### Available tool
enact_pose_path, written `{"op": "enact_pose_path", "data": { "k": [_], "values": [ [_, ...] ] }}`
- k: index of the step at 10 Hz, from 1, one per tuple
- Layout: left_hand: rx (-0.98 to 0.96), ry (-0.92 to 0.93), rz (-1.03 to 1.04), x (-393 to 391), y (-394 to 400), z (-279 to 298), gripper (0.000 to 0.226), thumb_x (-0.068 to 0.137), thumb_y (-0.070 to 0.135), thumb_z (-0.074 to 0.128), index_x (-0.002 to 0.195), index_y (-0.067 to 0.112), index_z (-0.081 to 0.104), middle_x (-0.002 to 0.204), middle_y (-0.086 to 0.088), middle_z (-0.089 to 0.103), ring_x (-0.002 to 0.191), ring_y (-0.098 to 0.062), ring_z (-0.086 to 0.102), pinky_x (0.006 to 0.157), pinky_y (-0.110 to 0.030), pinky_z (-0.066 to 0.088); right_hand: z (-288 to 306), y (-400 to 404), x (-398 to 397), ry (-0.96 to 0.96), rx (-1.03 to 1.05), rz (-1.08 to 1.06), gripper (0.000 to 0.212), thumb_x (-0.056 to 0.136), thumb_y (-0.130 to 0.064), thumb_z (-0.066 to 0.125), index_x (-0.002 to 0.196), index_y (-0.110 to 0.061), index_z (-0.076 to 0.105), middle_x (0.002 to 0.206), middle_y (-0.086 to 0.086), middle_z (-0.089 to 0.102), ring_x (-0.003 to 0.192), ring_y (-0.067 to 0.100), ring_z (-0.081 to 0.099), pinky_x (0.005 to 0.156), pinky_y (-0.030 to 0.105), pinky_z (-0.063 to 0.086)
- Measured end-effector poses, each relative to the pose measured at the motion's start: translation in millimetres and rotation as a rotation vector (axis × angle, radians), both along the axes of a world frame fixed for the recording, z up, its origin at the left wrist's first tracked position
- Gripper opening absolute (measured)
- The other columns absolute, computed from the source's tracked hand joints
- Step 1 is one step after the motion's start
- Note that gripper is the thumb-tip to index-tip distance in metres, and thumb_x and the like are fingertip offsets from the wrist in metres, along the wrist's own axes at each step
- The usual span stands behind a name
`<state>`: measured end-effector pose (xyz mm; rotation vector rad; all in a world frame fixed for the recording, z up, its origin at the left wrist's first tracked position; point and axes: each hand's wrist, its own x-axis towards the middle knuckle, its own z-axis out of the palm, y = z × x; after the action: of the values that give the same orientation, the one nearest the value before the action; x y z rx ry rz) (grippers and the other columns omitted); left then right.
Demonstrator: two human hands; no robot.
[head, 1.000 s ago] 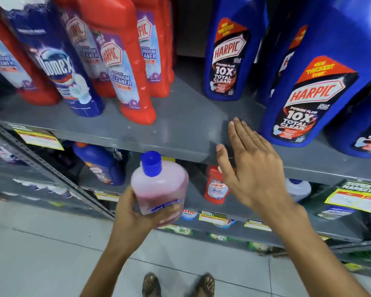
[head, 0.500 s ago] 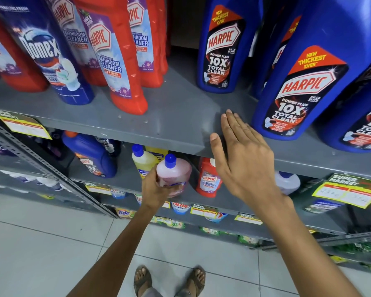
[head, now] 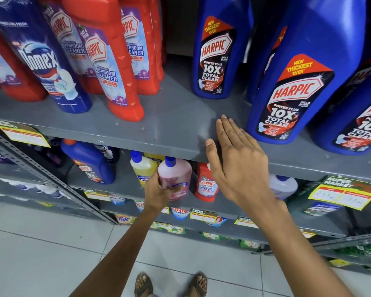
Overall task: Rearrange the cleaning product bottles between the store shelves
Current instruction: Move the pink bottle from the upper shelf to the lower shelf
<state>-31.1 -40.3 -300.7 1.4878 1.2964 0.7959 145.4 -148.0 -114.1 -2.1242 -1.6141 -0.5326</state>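
Item: pink bottle [head: 176, 176], blue cap, on the lower shelf [head: 124, 185], gripped in my left hand [head: 156, 192].

Detail: I log the left hand's fingers wrapped round the pink bottle's label side, bottle upright, just beside a yellow bottle [head: 142, 168] on its left and a small red Harpic bottle [head: 206, 183] on its right. My right hand [head: 238, 161] lies flat, fingers together and straight, holding nothing, over the front edge of the upper shelf [head: 169, 127], just beside a large blue Harpic bottle [head: 293, 82]. Same shelf, left part: red bathroom cleaner bottle [head: 111, 67], Domex bottle [head: 43, 61]. I cannot tell whether the pink bottle's base touches the shelf.
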Motion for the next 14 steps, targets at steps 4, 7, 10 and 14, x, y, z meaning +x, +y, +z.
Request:
{"op": "enact_pose_path", "data": {
  "k": [4,7,10,14],
  "values": [
    [0.043,-0.040,-0.010,7.6,-2.4,-8.7,0.094,0.064,0.021,0.102,0.145,0.012,0.055,0.133,-0.006,0.071,0.120,-0.029,0.068,0.104,-0.048,0.061,-1.5,-0.4,-1.4,0.000,0.019,-0.005,0.061,0.113,-0.043,0.037,0.153,-0.001,0.054,0.161,0.016,0.054,0.154,0.025,0.050,0.129,0.038,0.035],
    [-0.015,-0.120,-0.016,5.4,-7.4,-17.0,0.101,0.063,0.036,0.100,0.149,0.020,0.049,0.140,-0.006,0.067,0.131,-0.031,0.064,0.104,-0.059,0.059,-0.2,-0.7,-2.4,0.006,0.004,-0.011,0.062,0.112,-0.044,0.036,0.155,-0.002,0.053,0.162,0.015,0.053,0.154,0.025,0.049,0.130,0.038,0.035],
    [0.005,-0.101,-0.013,6.6,-6.2,-22.0,0.102,0.066,0.037,0.099,0.151,0.017,0.046,0.143,-0.010,0.065,0.133,-0.033,0.062,0.105,-0.060,0.058,0.3,-1.2,-3.0,0.004,0.001,-0.013,0.062,0.112,-0.044,0.036,0.155,-0.002,0.053,0.162,0.015,0.053,0.155,0.025,0.048,0.130,0.038,0.034],
    [0.010,-0.002,-0.033,5.5,-9.8,-21.0,0.085,0.075,0.028,0.096,0.145,0.014,0.050,0.138,-0.007,0.068,0.124,-0.027,0.067,0.102,-0.046,0.063,0.6,-2.9,-4.2,0.023,0.004,-0.017,0.062,0.112,-0.045,0.037,0.155,-0.003,0.053,0.162,0.014,0.053,0.154,0.024,0.049,0.129,0.038,0.034]
  ]
}}
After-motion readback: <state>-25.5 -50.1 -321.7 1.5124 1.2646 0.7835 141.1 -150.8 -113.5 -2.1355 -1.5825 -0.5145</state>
